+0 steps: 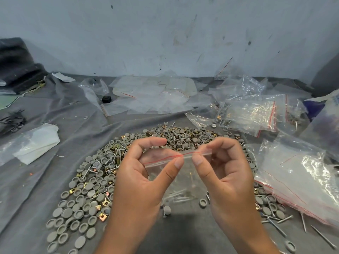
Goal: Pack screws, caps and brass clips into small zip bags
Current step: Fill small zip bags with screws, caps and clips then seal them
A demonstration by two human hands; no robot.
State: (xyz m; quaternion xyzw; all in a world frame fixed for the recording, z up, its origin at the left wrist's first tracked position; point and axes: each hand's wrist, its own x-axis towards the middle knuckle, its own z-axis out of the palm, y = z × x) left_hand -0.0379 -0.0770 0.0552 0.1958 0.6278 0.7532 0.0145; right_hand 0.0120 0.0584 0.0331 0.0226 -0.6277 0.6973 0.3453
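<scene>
Item: small zip bag [176, 173], clear, red zip line along its mouth; held at centre frame, above the loose stock.

Orientation: mouth edge up; its long axis runs left to right, rising slightly toward the right. Body hangs below the grip. Contents: several screws lying at the bottom, seen through the film; anything else inside is not legible.

Left hand [145, 182]: thumb and forefinger pinch the zip strip at mid-length.

Right hand [225, 176]: thumb and forefinger pinch the same strip just beside the left pinch, on its right. Both grips are clamped on the strip; the two thumbs nearly meet.

Judgement: the seal is being pressed. Unpressed strip lies outward from each pinch, so each hand is nearest its own end.

Stock: heap of grey caps [80, 204], brass clips [101, 216] and screws [275, 224] on the grey-clothed tabletop [183, 235], lower centre.

Packed bags [251, 114]: upper right.

Empty bags [297, 180]: right edge.
</scene>
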